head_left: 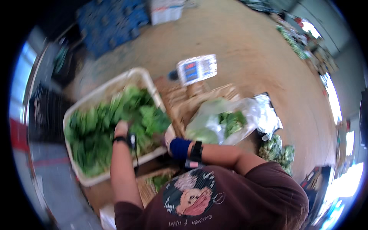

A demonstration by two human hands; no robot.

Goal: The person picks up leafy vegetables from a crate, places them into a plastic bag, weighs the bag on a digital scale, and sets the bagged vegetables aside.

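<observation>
A large pale plastic tub (107,92) full of green leafy vegetables (95,123) stands before me on the left. My left hand (122,128) reaches down among the leaves near the tub's middle, with its fingers hidden by them. At the tub's right side my right hand (167,138) reaches over the rim towards the greens. Blur and leaves hide its fingers, so its grip cannot be made out. Just right of it, a clear plastic bag (205,129) holding leafy greens lies in a wooden or cardboard crate (184,107).
Behind the crate stands a digital scale display (197,70) with lit red digits. Silvery plastic packaging (266,115) and heads of leafy vegetables (276,149) are to the right. A blue plastic pallet (112,26), a white box (166,11) and dark stacked crates (47,115) stand farther off.
</observation>
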